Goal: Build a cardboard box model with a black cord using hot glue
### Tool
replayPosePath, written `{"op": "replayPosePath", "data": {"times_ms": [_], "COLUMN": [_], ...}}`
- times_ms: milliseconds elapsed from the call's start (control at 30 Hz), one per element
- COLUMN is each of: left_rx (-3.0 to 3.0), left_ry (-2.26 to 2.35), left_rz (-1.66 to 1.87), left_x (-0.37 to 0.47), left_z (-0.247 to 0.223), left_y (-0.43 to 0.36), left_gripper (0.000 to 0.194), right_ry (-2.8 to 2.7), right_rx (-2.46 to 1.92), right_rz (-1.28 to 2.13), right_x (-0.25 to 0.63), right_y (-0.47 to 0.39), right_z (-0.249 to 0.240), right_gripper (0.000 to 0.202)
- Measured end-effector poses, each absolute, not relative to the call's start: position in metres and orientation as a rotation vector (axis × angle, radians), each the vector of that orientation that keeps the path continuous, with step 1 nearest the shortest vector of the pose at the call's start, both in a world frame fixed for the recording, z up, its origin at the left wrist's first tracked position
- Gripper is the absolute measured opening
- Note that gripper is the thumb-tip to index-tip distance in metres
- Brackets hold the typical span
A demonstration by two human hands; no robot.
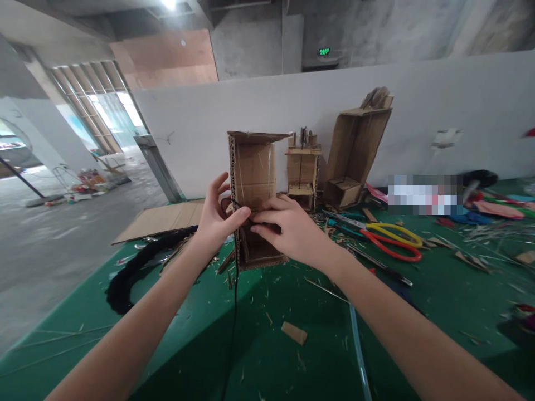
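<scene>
An open-fronted cardboard box [254,167] stands upright in front of me, with thin clear strands inside it. At its left edge, my left hand [221,214] has the thumb pressed on the front and the fingers behind. A black cord [236,295] loops by that hand and hangs down over the table. My right hand [288,225] reaches across the box's opening, its fingers pinched close to the left thumb. What those fingertips hold is too small and partly hidden to name.
Behind stand a small cardboard frame [301,167] and a taller cardboard box [359,145]. Scissors with yellow and red handles [393,242] lie right on the green table [200,345]. A black fuzzy band [121,287] and cardboard sheet [163,220] lie left. Scraps are scattered about.
</scene>
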State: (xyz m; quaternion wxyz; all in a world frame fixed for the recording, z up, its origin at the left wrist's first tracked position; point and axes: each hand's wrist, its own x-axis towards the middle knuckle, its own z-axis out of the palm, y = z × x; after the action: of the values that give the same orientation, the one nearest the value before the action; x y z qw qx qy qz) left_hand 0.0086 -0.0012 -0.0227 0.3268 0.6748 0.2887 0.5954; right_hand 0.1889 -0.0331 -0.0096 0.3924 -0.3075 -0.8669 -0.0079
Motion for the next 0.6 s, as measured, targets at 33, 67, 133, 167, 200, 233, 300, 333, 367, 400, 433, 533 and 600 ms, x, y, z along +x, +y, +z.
{"op": "replayPosePath", "data": {"times_ms": [33, 67, 133, 167, 200, 233, 300, 333, 367, 400, 433, 533, 600], "left_rx": [1.775, 1.781, 1.788, 1.788, 1.787, 1.785, 1.776, 1.77, 1.763, 1.758, 1.754, 1.754, 1.759], "left_ry": [0.761, 0.765, 0.771, 0.766, 0.758, 0.751, 0.75, 0.757, 0.767, 0.776, 0.778, 0.754, 0.728], "left_rz": [1.557, 1.553, 1.552, 1.555, 1.561, 1.565, 1.57, 1.569, 1.566, 1.566, 1.566, 1.564, 1.565], "left_x": [0.008, 0.008, 0.009, 0.009, 0.009, 0.01, 0.01, 0.01, 0.01, 0.01, 0.01, 0.01, 0.011], "left_z": [-0.023, -0.023, -0.023, -0.023, -0.023, -0.023, -0.022, -0.022, -0.022, -0.023, -0.023, -0.025, -0.027], "left_y": [-0.001, -0.001, -0.002, -0.002, -0.002, -0.003, -0.003, -0.003, -0.003, -0.003, -0.003, -0.001, -0.001], "left_gripper": [0.075, 0.076, 0.076, 0.076, 0.075, 0.074, 0.073, 0.073, 0.073, 0.073, 0.073, 0.073, 0.072], "right_ry": [-2.188, -2.177, -2.155, -2.148, -2.142, -2.136, -2.127, -2.129, -2.131, -2.134, -2.139, -2.122, -2.094], "right_rx": [-0.755, -0.735, -0.712, -0.707, -0.703, -0.701, -0.71, -0.721, -0.731, -0.738, -0.742, -0.754, -0.771], "right_rz": [0.025, 0.076, 0.17, 0.205, 0.234, 0.259, 0.29, 0.29, 0.28, 0.268, 0.261, 0.293, 0.338], "right_x": [0.19, 0.191, 0.194, 0.196, 0.197, 0.199, 0.201, 0.2, 0.2, 0.199, 0.197, 0.194, 0.194], "right_y": [-0.032, -0.032, -0.03, -0.029, -0.029, -0.028, -0.028, -0.028, -0.028, -0.028, -0.028, -0.03, -0.032], "right_z": [-0.009, -0.008, -0.006, -0.005, -0.004, -0.003, -0.002, -0.002, -0.002, -0.003, -0.004, -0.005, -0.003], "right_gripper": [0.016, 0.016, 0.016, 0.017, 0.017, 0.017, 0.016, 0.015, 0.014, 0.012, 0.011, 0.008, 0.01]}}
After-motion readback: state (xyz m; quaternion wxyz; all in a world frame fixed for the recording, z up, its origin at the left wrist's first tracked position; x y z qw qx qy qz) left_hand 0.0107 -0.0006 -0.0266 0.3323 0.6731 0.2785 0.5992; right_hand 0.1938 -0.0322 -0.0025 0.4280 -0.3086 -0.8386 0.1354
